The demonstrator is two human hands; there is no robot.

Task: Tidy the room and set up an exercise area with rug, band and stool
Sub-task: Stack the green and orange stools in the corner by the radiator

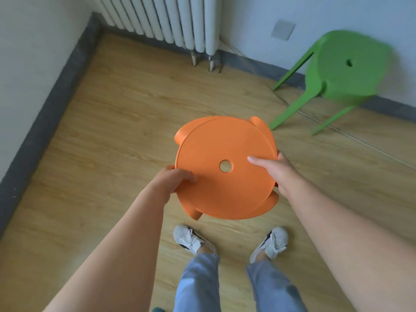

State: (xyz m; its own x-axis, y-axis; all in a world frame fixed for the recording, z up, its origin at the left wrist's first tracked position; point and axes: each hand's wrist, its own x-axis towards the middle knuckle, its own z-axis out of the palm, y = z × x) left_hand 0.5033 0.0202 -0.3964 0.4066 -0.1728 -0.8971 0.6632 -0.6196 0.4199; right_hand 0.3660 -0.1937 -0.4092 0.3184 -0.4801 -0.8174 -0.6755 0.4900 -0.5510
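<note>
Head: green stool (337, 75) beside orange stool (225, 190)

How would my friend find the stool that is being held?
Start at the white radiator, then come down across the wooden floor to the person's shoes. The orange stool is held just ahead of them, left hand and right hand gripping its round seat. The other stool is green and stands by the wall, right of the radiator.

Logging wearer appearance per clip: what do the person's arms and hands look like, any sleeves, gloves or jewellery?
The left hand and right hand are bare: no gloves, rings or watch, and no sleeves visible up to the frame edge.
</note>
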